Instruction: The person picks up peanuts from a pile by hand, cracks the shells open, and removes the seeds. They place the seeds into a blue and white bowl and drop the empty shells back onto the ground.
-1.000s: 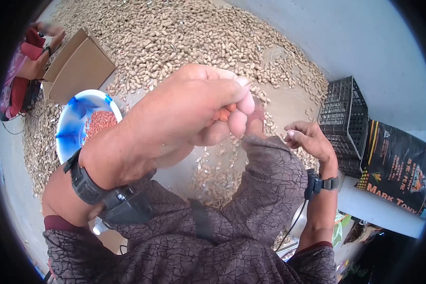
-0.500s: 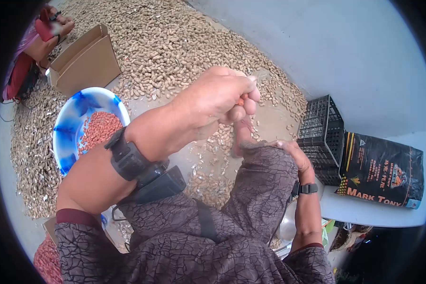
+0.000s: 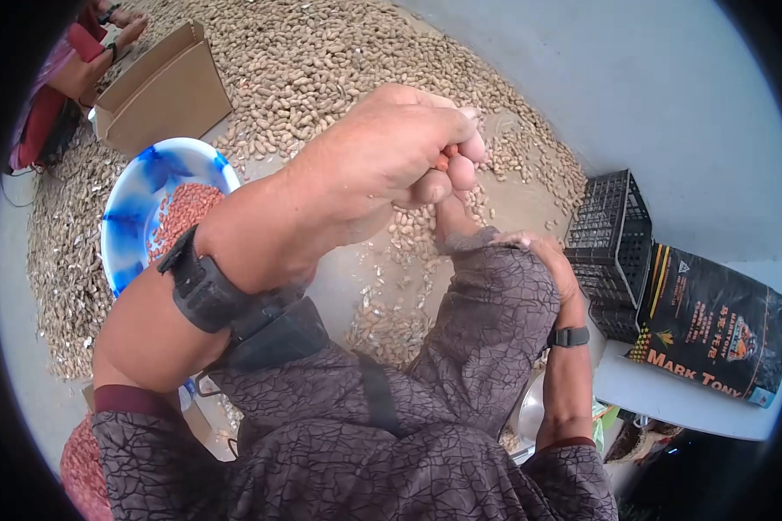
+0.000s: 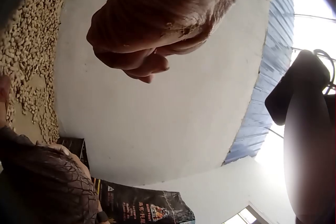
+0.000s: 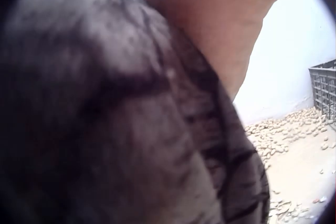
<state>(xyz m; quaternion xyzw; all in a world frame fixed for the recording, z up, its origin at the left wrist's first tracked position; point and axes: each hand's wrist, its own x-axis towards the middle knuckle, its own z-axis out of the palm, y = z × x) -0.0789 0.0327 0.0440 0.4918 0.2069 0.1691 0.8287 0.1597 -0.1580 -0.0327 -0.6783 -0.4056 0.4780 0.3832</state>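
Note:
Raised in the middle of the head view, my left hand (image 3: 391, 148) curls its fingers round a few reddish shelled peanuts (image 3: 443, 161), which show between the fingers. In the left wrist view the same hand (image 4: 152, 24) appears from below, and the peanuts are hidden there. My right hand (image 3: 547, 259) rests on my bent knee (image 3: 504, 278), over the patterned trousers. The right wrist view is mostly filled by blurred trouser cloth (image 5: 115, 119), with part of the right hand (image 5: 215, 19) above it.
A blue-and-white basin (image 3: 129, 217) of shelled peanuts (image 3: 187, 208) stands at left, by a cardboard box (image 3: 169, 95). Unshelled peanuts (image 3: 304, 52) cover the floor behind. At right are a black crate (image 3: 613, 247) and a printed black bag (image 3: 712, 321). Another person (image 3: 74, 61) sits far left.
My right hand has come down onto the knee from beside it, where its fingers were pinched together. The left hand stays closed on the peanuts and sits slightly higher and farther right in view.

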